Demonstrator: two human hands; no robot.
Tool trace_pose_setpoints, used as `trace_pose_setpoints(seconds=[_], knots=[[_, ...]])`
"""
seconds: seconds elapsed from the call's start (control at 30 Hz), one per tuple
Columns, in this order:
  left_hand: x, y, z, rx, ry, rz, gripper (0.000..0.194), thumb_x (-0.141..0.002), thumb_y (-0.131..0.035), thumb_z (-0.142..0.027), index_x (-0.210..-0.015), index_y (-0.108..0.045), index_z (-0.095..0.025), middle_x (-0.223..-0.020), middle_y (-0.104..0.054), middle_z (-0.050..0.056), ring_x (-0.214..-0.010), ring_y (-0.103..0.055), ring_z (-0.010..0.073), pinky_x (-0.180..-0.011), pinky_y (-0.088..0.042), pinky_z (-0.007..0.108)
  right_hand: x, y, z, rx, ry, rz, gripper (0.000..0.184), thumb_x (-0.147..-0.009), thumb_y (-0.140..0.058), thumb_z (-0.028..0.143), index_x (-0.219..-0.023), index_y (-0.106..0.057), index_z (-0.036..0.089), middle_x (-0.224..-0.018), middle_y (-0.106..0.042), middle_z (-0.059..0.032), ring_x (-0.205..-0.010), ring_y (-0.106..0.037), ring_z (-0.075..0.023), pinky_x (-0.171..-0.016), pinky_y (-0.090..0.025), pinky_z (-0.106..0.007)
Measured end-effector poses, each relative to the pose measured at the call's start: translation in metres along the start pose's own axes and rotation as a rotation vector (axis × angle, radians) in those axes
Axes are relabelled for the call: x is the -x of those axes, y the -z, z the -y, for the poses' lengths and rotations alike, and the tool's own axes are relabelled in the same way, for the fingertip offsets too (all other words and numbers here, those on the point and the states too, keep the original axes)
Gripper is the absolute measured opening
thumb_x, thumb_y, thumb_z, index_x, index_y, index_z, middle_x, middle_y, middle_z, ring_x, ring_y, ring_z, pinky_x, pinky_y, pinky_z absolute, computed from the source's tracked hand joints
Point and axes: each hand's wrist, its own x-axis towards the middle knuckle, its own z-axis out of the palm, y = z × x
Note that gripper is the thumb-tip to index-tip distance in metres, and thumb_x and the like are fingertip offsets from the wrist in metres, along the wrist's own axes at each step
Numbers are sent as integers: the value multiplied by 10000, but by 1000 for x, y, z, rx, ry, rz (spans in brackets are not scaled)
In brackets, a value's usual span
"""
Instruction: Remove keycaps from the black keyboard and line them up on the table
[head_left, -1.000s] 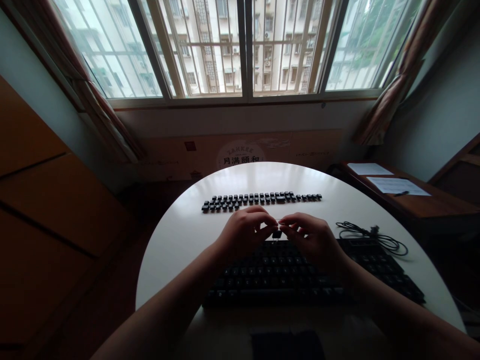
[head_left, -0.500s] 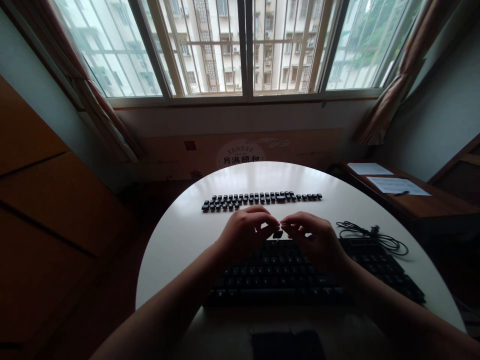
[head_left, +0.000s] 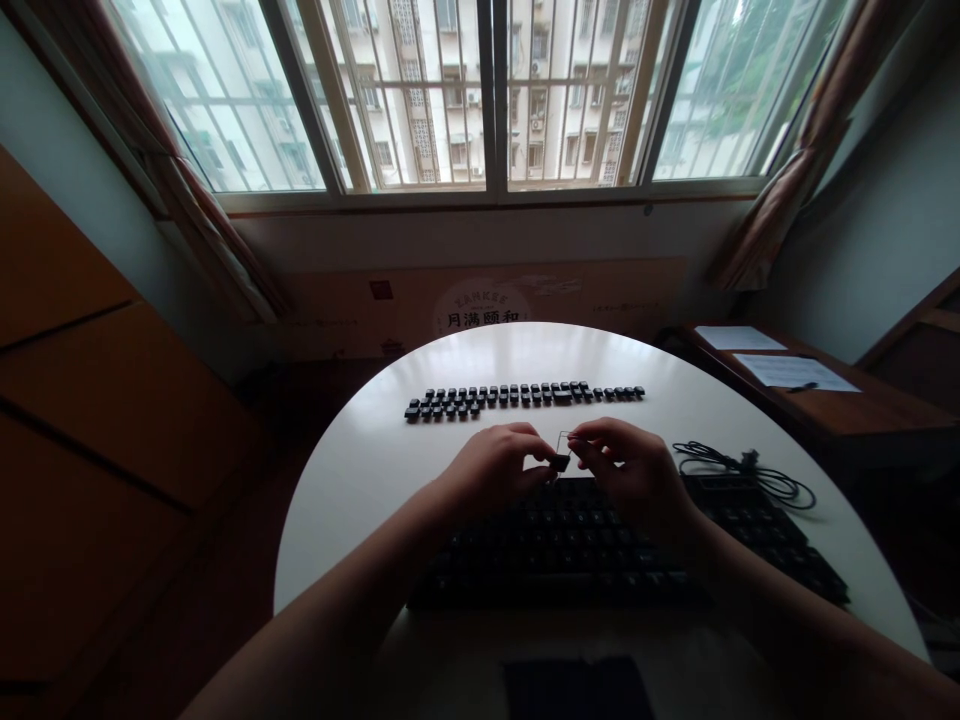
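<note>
Working a black keycap (head_left: 560, 463) off a wire puller (head_left: 562, 434), seemingly: the left hand (head_left: 495, 462) pinches the cap, the right hand (head_left: 630, 462) the wire, mid-frame. Parting them calls for steady fingertips above the keyboard (head_left: 555, 560), lower centre.

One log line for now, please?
left hand: pinches keycap | right hand: holds wire | keyboard: below hands | table: rows of loose keycaps

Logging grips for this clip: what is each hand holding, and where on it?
The left hand pinches a small black keycap by its left side; the right hand's fingertips grip a thin wire tool near its right side.
</note>
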Motion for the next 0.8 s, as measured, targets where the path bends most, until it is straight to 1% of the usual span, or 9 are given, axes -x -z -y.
trace_pose_setpoints(seconds=[0.1, 0.23, 0.43, 0.6, 0.7, 0.8], knots=[[1, -9, 7, -34, -8, 40, 98, -857, -671, -231, -920, -744, -218, -912, -708, 21, -711, -640, 137, -635, -480, 232, -2, 0, -1, -6, -41, -5, 148, -883, -659, 323, -911, -692, 180, -850, -712, -62, -640, -655, -168, -557, -567, -293], [0, -16, 11, -48, -17, 78, 78, -860, -669, -242, -839, -736, -208, -829, -704, 10, -703, -630, 141, -622, -457, 226, -4, 3, 0, -26, -71, 10, 191, -887, -648, 357, -916, -685, 172, -856, -716, -75, -629, -662, -172, -531, -565, -286], [-2, -18, 8, -32, -31, 35, 97, -876, -651, -223, -816, -723, -196, -818, -702, 11, -691, -622, 132, -637, -459, 218, -5, 6, 1, -69, -57, 43, 209, -891, -648, 378, -938, -658, 174, -871, -703, -71, -635, -673, -167, -493, -547, -255], [-2, -12, 4, -27, -33, 33, 76, -860, -655, -209, -848, -729, -192, -826, -702, 15, -676, -617, 128, -623, -461, 214, -5, 7, 1, -78, -20, 56, 184, -897, -647, 356, -970, -650, 188, -897, -695, -59, -638, -667, -153, -539, -561, -264], [-1, -2, 3, 5, -53, 50, 95, -855, -645, -185, -873, -739, -194, -819, -701, 14, -665, -615, 121, -616, -458, 210, -5, 8, 2, -88, 6, 89, 159, -899, -645, 340, -933, -643, 185, -853, -686, -47, -641, -659, -149, -552, -564, -265], [1, 10, -1, 57, -82, 99, 104, -849, -640, -159, -870, -738, -185, -804, -702, 17, -677, -619, 124, -631, -460, 211, -3, 9, 4, -93, 37, 143, 135, -900, -646, 321, -908, -640, 186, -816, -680, -40, -660, -649, -152, -569, -566, -272]])
